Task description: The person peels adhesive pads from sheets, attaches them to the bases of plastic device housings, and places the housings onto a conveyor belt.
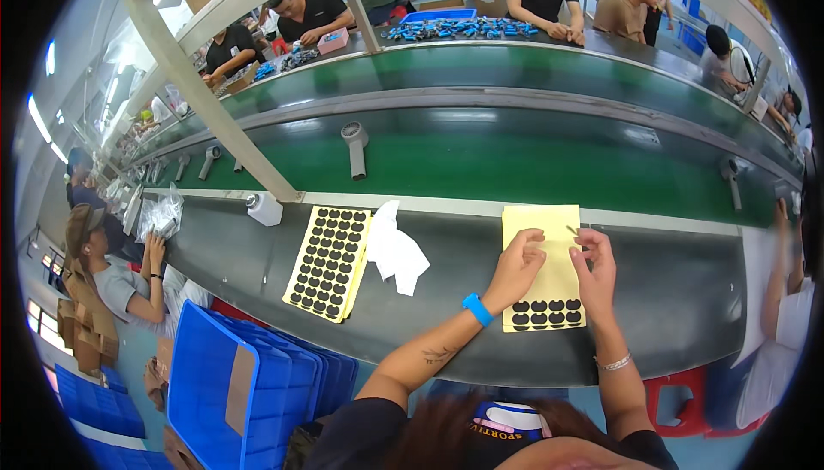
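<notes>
A yellow backing sheet [549,221] lies on the dark bench in front of me, with rows of black round stickers [546,314] at its near end. Over the sheet's left edge is my left hand [518,262], thumb and forefinger apart, nothing visible between them. My right hand [596,266] faces it above the right edge, fingers bent. At its fingertips shows a small dark sliver, too small to name. To the left lies a stack of yellow sheets [328,262] full of black round stickers, and beside it a crumpled white paper [396,251].
A white bottle [264,209] stands near the bench's back edge. Beyond runs a green conveyor belt [481,148] carrying grey handheld fans [354,151]. A slanted metal post [202,84] rises at left. Blue crates [210,380] stand lower left; people work around the line.
</notes>
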### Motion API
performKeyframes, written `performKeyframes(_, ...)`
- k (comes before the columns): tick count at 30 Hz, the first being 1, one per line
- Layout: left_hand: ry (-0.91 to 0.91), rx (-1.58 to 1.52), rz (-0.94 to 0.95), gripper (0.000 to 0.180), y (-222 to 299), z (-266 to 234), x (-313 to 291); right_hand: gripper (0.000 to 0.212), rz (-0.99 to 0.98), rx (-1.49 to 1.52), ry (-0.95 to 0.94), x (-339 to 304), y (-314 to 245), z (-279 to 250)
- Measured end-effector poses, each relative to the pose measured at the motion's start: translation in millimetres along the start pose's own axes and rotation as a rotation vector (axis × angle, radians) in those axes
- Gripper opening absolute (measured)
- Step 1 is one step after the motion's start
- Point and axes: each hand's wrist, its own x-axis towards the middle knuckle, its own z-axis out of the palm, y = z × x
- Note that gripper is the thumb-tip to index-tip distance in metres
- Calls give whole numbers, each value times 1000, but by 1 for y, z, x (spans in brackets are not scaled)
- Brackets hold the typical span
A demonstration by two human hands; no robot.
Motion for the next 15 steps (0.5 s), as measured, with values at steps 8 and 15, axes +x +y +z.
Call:
performKeyframes(8,-33,-149,-105,37,-30,-3,-4,7,207,319,-81,-15,29,2)
performKeyframes(15,-71,-56,-53,18,-21,0,-11,5,168,108,-85,-21,22,10)
